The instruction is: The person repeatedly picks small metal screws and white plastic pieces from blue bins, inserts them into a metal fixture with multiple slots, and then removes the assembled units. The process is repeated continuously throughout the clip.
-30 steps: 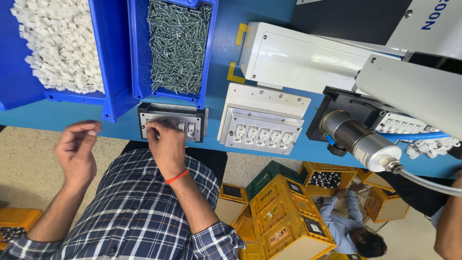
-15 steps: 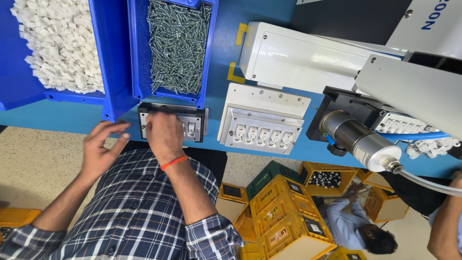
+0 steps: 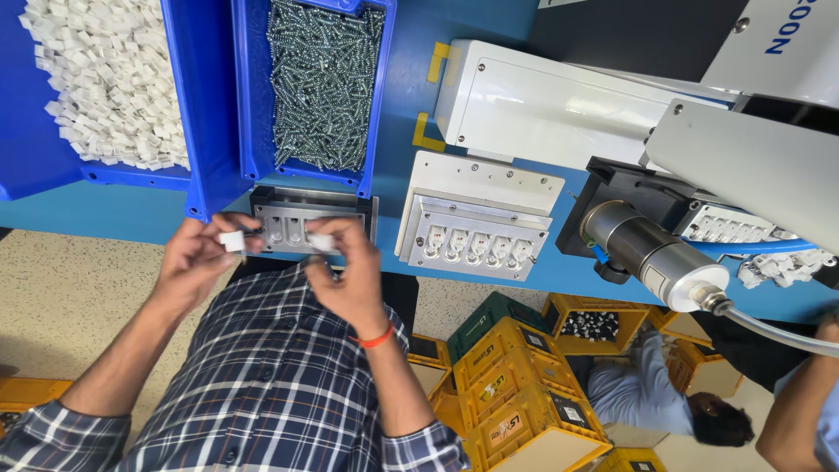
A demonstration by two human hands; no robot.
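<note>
Plaid sleeves run up from the near edge, both forearms bent inward over the bench edge. Left hand (image 3: 197,262) pinches a small white plastic piece (image 3: 232,240) between thumb and fingertips, just left of the metal fixture (image 3: 301,218). Right hand (image 3: 350,271), orange band at the wrist, grips another white piece (image 3: 320,242) at the fixture's near edge. Little room here: fixture sits tight against the blue screw bin (image 3: 319,87). Farther left, a bin of white parts (image 3: 105,83). Right, a white slotted block (image 3: 476,232), apart.
</note>
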